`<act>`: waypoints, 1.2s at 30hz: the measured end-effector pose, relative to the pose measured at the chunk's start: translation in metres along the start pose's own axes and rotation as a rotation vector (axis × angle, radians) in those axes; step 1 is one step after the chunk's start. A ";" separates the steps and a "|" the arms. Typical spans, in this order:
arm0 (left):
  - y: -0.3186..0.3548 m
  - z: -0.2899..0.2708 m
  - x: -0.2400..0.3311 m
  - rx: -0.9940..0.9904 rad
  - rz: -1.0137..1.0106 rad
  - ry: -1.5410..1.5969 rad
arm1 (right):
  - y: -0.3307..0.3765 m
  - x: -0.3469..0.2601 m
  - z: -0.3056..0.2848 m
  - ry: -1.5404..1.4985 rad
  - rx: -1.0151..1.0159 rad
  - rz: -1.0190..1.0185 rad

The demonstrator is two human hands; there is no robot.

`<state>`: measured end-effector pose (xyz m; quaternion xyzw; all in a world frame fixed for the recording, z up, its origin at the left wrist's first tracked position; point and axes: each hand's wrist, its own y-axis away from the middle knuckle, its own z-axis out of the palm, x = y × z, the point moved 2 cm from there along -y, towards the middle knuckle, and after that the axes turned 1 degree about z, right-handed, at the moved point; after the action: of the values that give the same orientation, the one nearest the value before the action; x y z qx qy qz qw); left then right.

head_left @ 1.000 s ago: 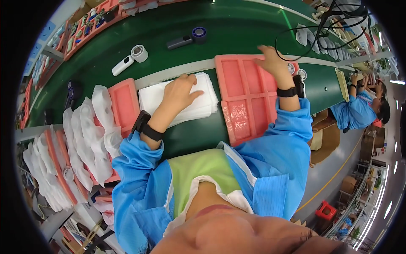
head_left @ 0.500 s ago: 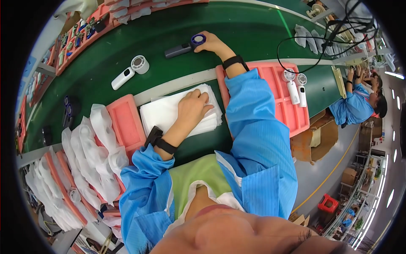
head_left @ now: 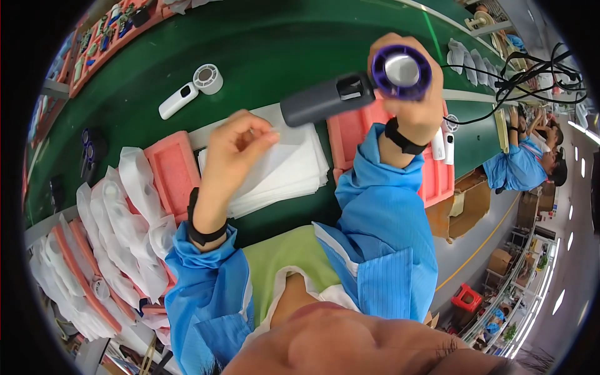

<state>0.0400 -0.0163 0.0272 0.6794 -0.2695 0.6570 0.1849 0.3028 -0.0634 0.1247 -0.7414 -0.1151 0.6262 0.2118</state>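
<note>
A dark grey handheld fan (head_left: pixel 325 100) with a purple-rimmed round head is raised in my right hand (head_left: pixel 422 106), whose fingers wrap round the head. The fan's handle points left, above the stack of white sheet-like sleeves (head_left: pixel 281 181). My left hand (head_left: pixel 231 153) pinches a thin, translucent white sleeve (head_left: pixel 270 164) at its edge between thumb and fingertip, lifting it from the stack. Whether the sleeve has an opening cannot be seen. On the green bench farther left lies a white handheld fan (head_left: pixel 181 100).
Pink foam trays stand at both sides: a tray (head_left: pixel 170 172) to the left and a compartment tray (head_left: pixel 434 181) with white fans to the right. Wrapped white items (head_left: pixel 122 206) fill the left side. Black cables (head_left: pixel 531 87) hang at right. Co-workers (head_left: pixel 525 156) sit farther right.
My right hand has lifted the dark fan off the bench and brought it nearer and to the right. My left hand has risen from the stack, pinching a sleeve.
</note>
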 end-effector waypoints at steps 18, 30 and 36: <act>-0.009 -0.037 0.028 0.375 0.073 0.814 | 0.002 0.020 0.136 0.490 -0.208 -0.225; -0.011 -0.035 0.016 0.265 0.087 0.703 | -0.003 0.038 0.136 0.682 0.041 -0.373; 0.000 -0.020 0.033 0.397 0.496 -0.196 | 0.002 0.048 0.145 0.713 -0.010 -0.324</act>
<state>0.0236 -0.0082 0.0610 0.6759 -0.3099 0.6530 -0.1435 0.1696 -0.0198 0.0627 -0.8858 -0.1529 0.2872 0.3310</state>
